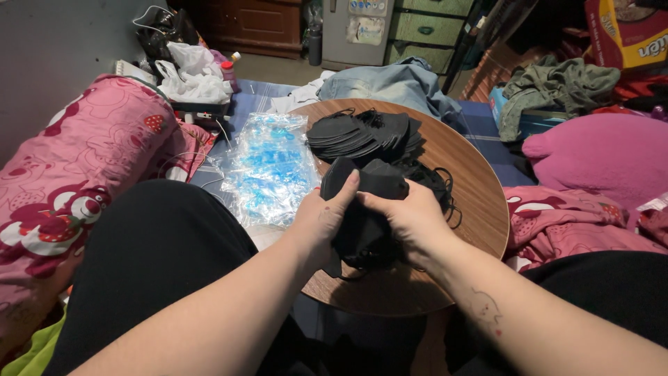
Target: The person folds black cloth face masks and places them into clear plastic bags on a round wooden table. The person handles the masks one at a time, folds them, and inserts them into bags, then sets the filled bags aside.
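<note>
Landmark: the round brown wooden table [480, 209], sitting low between the person's black-clad knees. Biggest item, off the table's left side past the knee: a long pink cartoon-print fabric bolster [76, 174]. Off the right side, a plain magenta cushion [598, 157] is lying above a pink printed blanket [577, 223]. Behind the table's far edge, a crumpled light-blue denim garment [396, 80]; further right of that, an olive-green cloth heap [557, 83]. Hanging over the table's left edge, a loose pile of clear plastic sleeves with blue print [268, 167]. Beyond that pile, away from the table, white plastic bags [195, 80] are sitting bunched up. On the far half of the tabletop, a fanned stack of folded black fabric face masks [365, 132] is lying with thin ear loops trailing toward the right rim. Over the near half of the table, both hands are gripping a thick bundle of black face masks [365, 209], held just above the wood. Left hand [320, 223] is wrapping the bundle's left side, thumb up against the top edge. Right hand [410, 219] is clamping the right side, thumb pressing across the top toward the left thumb. Both are closed around it, fingers hidden underneath. Black loops are dangling below the bundle.
</note>
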